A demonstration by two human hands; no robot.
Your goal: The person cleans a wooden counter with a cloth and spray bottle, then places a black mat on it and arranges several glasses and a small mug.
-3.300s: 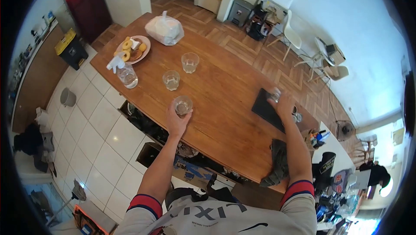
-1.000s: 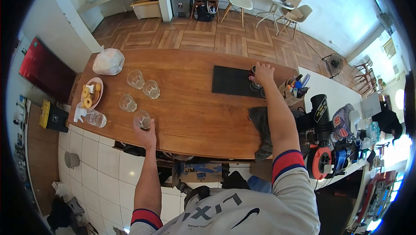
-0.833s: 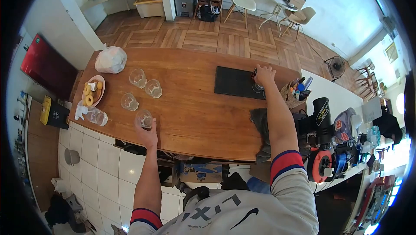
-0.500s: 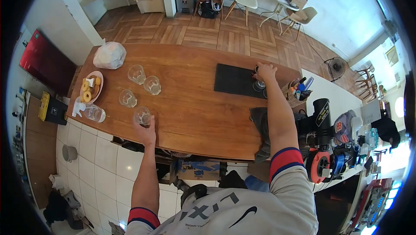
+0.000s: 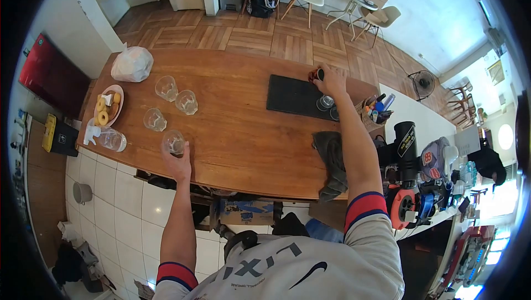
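My left hand [image 5: 178, 163] is wrapped around a clear drinking glass [image 5: 173, 143] that stands near the front edge of the long wooden counter [image 5: 243, 134]. My right hand [image 5: 331, 83] reaches over the far right corner of a black mat [image 5: 290, 96]. Its fingers close on a small dark red object [image 5: 316, 74] at the mat's far edge. Two upturned clear glasses [image 5: 326, 104] stand on the mat's right end, just below that hand and apart from it.
Three more glasses [image 5: 166, 87] stand left of centre. A spray bottle [image 5: 108, 138], a plate of doughnuts [image 5: 107, 106] and a white bag [image 5: 131, 63] fill the left end. A grey cloth [image 5: 332, 163] hangs over the front edge. A basket of bottles [image 5: 376, 109] stands at the right end.
My right hand has come off the glass on the mat's right end and shifted to the small dark object at the far edge. My left hand stays on its glass.
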